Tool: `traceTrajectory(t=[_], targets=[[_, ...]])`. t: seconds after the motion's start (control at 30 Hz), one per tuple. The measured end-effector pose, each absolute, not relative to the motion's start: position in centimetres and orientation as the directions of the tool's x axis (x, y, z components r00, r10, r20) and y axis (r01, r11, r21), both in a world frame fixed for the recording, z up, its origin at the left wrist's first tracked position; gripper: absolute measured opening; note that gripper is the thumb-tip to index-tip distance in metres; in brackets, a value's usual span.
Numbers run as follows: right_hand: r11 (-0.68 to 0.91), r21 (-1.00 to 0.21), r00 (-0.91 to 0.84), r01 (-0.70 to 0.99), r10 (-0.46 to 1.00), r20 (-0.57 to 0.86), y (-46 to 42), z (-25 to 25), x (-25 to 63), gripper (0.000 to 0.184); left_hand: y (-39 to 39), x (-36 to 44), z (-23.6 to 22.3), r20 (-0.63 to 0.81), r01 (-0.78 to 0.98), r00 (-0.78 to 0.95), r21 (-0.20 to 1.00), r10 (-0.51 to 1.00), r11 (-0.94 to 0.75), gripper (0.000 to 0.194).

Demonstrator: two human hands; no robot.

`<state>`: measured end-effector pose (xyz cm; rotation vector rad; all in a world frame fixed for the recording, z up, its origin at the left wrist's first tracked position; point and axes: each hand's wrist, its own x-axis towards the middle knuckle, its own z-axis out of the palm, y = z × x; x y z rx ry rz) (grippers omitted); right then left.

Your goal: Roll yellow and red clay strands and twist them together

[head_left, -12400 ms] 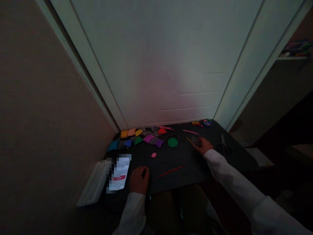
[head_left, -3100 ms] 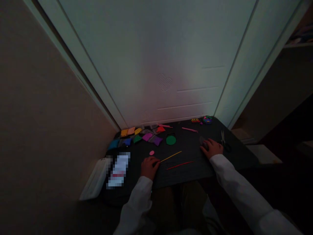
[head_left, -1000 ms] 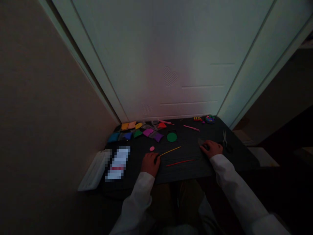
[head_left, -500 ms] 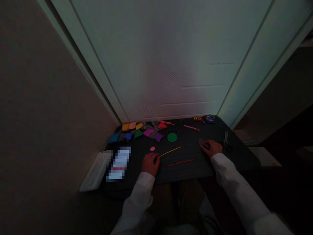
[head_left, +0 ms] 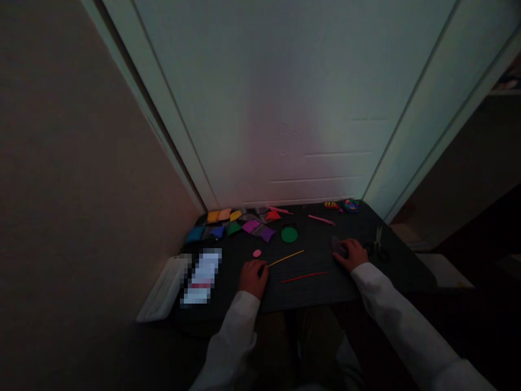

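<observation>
On the dark table, my left hand [head_left: 253,278] is closed, its fingertips at the near end of a thin yellow strand [head_left: 287,257] that slants away to the right. A thin red strand [head_left: 304,277] lies in front of it, between my hands. My right hand [head_left: 353,254] is curled around the edge of a dark, see-through flat piece [head_left: 337,245], partly hidden by the fingers. Just beyond my left hand rests a small pink disc [head_left: 256,253]. A larger green disc [head_left: 289,234] lies farther back in the middle.
Several bags of coloured clay [head_left: 234,228] line the back left. Pink tools [head_left: 321,220] lie at the back. Scissors [head_left: 378,245] are right of my right hand. Small colourful pieces [head_left: 351,206] sit at the far right corner. A blurred bright screen [head_left: 202,276] lies at left.
The whole view has shifted slightly, so the table appears lower. The dark flat piece shows a little more beside my right hand. My left hand stays at the yellow strand's end.
</observation>
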<state>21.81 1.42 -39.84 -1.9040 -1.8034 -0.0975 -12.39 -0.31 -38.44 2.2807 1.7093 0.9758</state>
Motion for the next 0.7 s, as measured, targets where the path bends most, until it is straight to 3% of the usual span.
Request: traceTrajectory(t=[0.33,0.7], targets=[[0.000,-0.344,0.146,0.939,0.906,0.397,1.7,-39.8,22.2,0.046,-0.3,-12.4,-38.7,0.432,0.794,0.095,0.511,0.897,-0.331,0.019],[0.491,-0.398,-0.364,0.775,0.861,0.354,-2.3,-35.8,13.1,0.049,-0.5,-12.2,-38.1,0.410,0.784,0.064,0.543,0.910,-0.300,0.018]])
